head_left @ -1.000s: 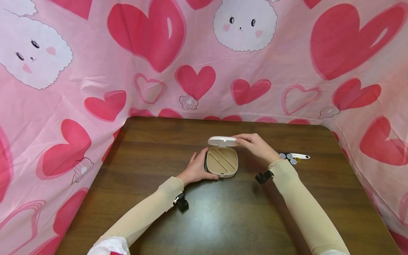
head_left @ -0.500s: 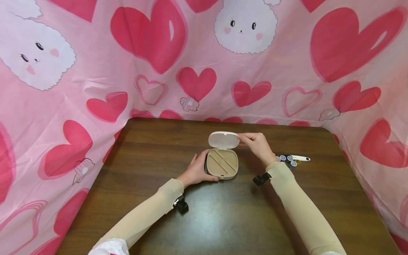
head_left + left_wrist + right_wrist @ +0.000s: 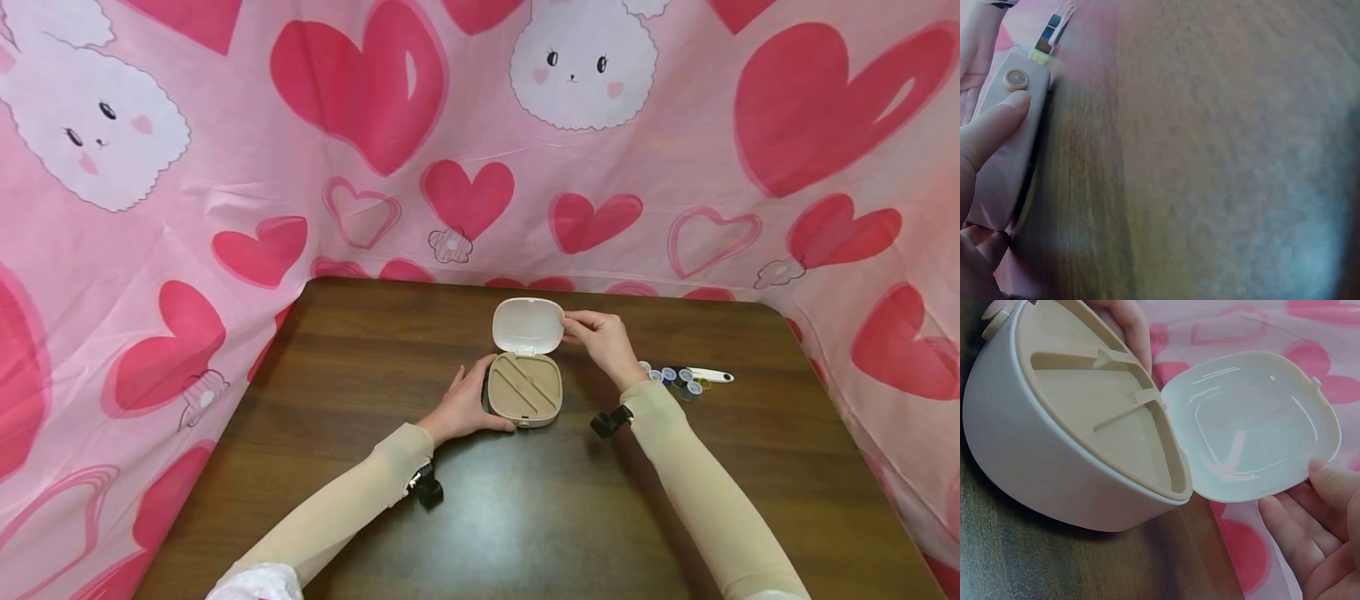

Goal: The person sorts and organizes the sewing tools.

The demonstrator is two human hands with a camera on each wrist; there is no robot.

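Observation:
A small white storage box (image 3: 551,412) with a hinged lid (image 3: 528,325) stands on the table, its lid raised about upright. Inside, a beige tray (image 3: 1107,394) has two long grooves and holds nothing that shows. My left hand (image 3: 467,406) grips the box's left side. In the left wrist view its thumb (image 3: 1007,119) lies on the front wall just by a round button (image 3: 1016,79). At the lid's right edge my right hand (image 3: 606,340) pinches the rim between thumb and fingers, seen closely in the right wrist view.
Right of the box, partly behind my right wrist, lie several small thread bobbins (image 3: 686,377) and a slim white-handled tool (image 3: 712,375), kind unclear. The brown wooden table (image 3: 375,333) meets a pink heart-patterned cloth (image 3: 465,125) at its back and sides.
The lid has swung further up and back, from nearly level to about upright, with my right hand following its edge. My left hand stays on the box.

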